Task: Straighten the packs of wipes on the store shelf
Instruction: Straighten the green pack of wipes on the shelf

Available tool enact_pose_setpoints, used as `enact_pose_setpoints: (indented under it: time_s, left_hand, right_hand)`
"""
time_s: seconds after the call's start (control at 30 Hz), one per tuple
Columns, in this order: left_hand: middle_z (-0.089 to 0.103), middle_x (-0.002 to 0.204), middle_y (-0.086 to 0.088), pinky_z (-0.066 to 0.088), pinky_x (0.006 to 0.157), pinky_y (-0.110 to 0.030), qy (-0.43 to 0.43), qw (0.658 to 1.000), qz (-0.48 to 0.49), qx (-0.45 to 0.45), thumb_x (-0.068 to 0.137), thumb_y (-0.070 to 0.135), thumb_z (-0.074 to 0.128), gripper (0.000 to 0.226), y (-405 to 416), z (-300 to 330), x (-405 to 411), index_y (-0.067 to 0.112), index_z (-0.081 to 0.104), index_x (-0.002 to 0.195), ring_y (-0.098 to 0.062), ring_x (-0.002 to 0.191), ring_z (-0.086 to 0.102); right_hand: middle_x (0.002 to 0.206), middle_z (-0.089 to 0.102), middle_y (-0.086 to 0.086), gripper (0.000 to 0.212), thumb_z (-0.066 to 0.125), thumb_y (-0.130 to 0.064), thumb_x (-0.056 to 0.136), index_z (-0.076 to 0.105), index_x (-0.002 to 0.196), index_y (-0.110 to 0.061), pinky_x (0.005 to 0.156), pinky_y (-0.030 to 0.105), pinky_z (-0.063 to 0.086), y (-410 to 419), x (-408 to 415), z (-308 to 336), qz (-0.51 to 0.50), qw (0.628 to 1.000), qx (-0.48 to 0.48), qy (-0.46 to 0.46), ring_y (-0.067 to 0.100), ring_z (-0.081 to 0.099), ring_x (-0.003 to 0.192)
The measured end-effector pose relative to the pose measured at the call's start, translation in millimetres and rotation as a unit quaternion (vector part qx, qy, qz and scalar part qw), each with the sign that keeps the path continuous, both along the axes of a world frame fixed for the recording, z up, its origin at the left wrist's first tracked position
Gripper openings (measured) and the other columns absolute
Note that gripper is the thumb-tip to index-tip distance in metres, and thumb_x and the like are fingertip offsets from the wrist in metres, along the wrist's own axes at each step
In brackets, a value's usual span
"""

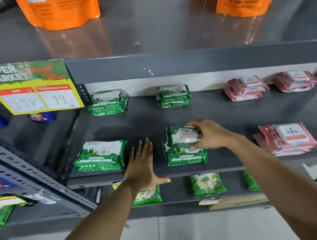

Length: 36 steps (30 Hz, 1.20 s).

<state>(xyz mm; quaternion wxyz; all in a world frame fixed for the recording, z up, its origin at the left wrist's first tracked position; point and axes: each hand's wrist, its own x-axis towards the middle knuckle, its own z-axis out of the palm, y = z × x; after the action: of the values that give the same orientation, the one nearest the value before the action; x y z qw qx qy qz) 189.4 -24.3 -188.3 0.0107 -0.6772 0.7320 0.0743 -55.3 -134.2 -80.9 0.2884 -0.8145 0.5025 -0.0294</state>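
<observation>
The left hand [142,166] is laid flat, palm down, on the front of the grey shelf [144,125], its fingers [144,149] stretched out straight and together, the thumb spread along the shelf's front edge; nothing is held by it. A ring is seen on one finger. Just to the left of these fingers a green stack of wipes [101,156] is set squarely. Just to their right, the top green pack [183,136] is gripped by the right hand [208,133], whose fingers [194,125] are curled over its far right edge while the thumb is pressed against its near side. This pack is tilted and turned askew on the lower green pack [185,156] beneath it. Well to the right of the right hand's fingers, a pink stack marked kara [288,139] is found. Beyond the fingertips, along the back of the shelf, two more green stacks [108,103] and two pink stacks [247,88] are ranged. Above, orange pouches [60,10] are stood on the upper shelf, and a price sign [32,88] is hung from its edge at left.
</observation>
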Motion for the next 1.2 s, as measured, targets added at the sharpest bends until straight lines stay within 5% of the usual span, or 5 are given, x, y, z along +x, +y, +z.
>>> enact_pose_setpoints:
  time_s: [0.37, 0.57, 0.93, 1.07, 1.2]
  left_hand:
    - [-0.018, 0.160, -0.010, -0.018, 0.113, -0.045, -0.003, 1.000, -0.007, -0.002, 0.049, 0.099, 0.030, 0.144, 1, 5, 0, 0.005, -0.013, 0.149, -0.025, 0.144, -0.022]
    - [-0.020, 0.159, -0.010, -0.017, 0.112, -0.045, -0.001, 1.000, -0.009, -0.011, 0.052, 0.099, 0.034, 0.144, 1, 3, -1, 0.004, -0.014, 0.148, -0.027, 0.144, -0.022]
    - [-0.021, 0.159, -0.010, -0.014, 0.113, -0.047, 0.010, 1.000, -0.015, -0.013, 0.054, 0.099, 0.036, 0.143, 3, 3, 1, 0.004, -0.016, 0.148, -0.027, 0.144, -0.022]
    - [-0.019, 0.159, -0.012, -0.013, 0.113, -0.047, 0.006, 1.000, -0.011, -0.014, 0.051, 0.099, 0.036, 0.146, 1, 4, 0, 0.003, -0.014, 0.148, -0.028, 0.144, -0.020]
    - [-0.020, 0.159, -0.012, -0.014, 0.113, -0.047, 0.007, 1.000, -0.013, -0.007, 0.050, 0.100, 0.034, 0.146, 2, 3, 1, 0.003, -0.014, 0.148, -0.028, 0.144, -0.020]
  right_hand:
    - [0.152, 0.034, 0.005, 0.098, 0.082, -0.045, 0.066, 0.032, 0.146, -0.018, 0.116, 0.041, 0.026, 58, 8, -3, -0.025, 0.999, -0.016, 0.028, 0.026, 0.032, 0.139]
    - [0.113, 0.062, 0.010, 0.040, 0.062, -0.045, 0.086, 0.068, 0.109, -0.013, 0.085, 0.034, 0.049, 98, 41, -12, -0.225, 0.954, -0.188, -0.057, 0.030, 0.060, 0.103]
    - [0.120, 0.065, -0.001, 0.024, 0.064, -0.033, 0.088, 0.071, 0.107, -0.020, 0.117, 0.048, 0.022, 80, 10, -8, -0.063, 0.990, -0.118, -0.053, 0.018, 0.062, 0.103]
    - [0.081, 0.062, 0.003, 0.039, 0.057, -0.046, 0.089, 0.057, 0.066, -0.014, 0.068, 0.033, 0.049, 93, 40, -7, -0.180, 0.966, -0.181, -0.033, 0.026, 0.062, 0.076]
    - [0.108, 0.061, 0.009, 0.039, 0.067, -0.043, 0.083, 0.065, 0.102, -0.009, 0.078, 0.035, 0.053, 96, 63, -13, -0.174, 0.961, -0.202, 0.078, 0.030, 0.058, 0.102]
